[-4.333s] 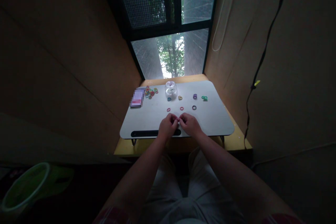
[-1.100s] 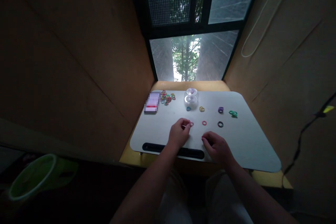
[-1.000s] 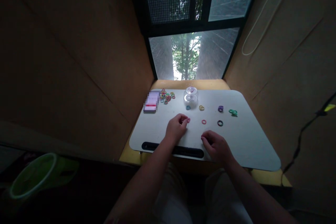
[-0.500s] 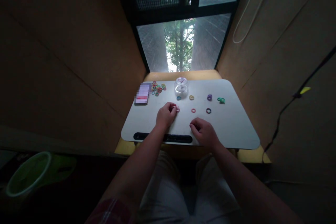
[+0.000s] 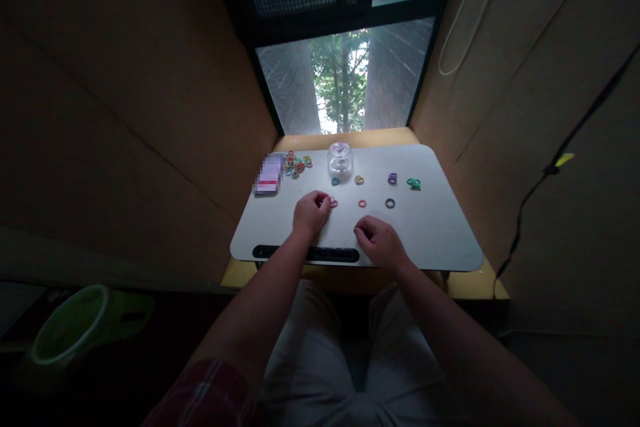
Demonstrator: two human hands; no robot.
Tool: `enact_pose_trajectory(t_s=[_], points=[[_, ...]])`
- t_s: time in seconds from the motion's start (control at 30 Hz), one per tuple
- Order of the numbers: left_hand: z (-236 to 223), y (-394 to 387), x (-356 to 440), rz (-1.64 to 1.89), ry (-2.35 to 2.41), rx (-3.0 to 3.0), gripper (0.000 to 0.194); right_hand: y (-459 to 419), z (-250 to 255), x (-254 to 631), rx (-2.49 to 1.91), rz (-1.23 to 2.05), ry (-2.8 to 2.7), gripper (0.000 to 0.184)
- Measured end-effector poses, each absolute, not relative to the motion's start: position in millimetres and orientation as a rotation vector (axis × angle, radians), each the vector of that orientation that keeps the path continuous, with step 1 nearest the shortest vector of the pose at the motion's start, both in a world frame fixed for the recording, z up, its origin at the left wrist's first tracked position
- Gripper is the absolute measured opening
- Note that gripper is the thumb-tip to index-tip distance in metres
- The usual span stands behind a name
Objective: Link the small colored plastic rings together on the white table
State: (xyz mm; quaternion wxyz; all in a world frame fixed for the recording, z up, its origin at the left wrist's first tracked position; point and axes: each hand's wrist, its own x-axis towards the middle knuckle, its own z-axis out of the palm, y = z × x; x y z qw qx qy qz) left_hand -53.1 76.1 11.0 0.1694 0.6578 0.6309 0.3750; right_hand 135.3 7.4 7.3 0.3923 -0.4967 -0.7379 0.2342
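At the middle of the white table [image 5: 430,240], my left hand [image 5: 311,212] is closed, thumb and fingertips pinched at the edge of a small cluster of pink elastic bands [image 5: 334,202]. My right hand [image 5: 379,240] rests closed on the tabletop nearer the front, its fingers curled and nothing visible in them. Beyond it lie a coral-red band [image 5: 363,203] and a dark band [image 5: 390,203]. Farther back, small groups of blue [image 5: 335,181], yellow [image 5: 359,180], purple [image 5: 393,179] and green bands [image 5: 414,183] form a row.
A clear round jar [image 5: 340,161] stands at the back of the table. A heap of mixed-colour bands [image 5: 298,165] lies left of it, beside a phone-like blurred rectangle [image 5: 269,175]. A black slotted strip [image 5: 333,254] runs along the front edge. A green basin [image 5: 70,327] sits low at left.
The whole view has shifted slightly. Both hands keep almost the same pose, the left still at the pink bands and the right still curled on the table.
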Motion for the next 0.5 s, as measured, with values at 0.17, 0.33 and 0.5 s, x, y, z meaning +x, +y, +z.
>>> enact_pose_trajectory(t_s=[0.17,0.33,0.5], points=[[5,80,-55,1.094,1.809,1.856,0.020,8,6,135,-1.254,0.599,-1.869,0.010],[-2,92,-63,1.242,1.912,1.721,0.017,7,8,136,-1.240,0.620,-1.876,0.011],[-2,107,-67,1.207,2.201,1.824,0.024,6,9,137,-1.228,0.649,-1.877,0.012]])
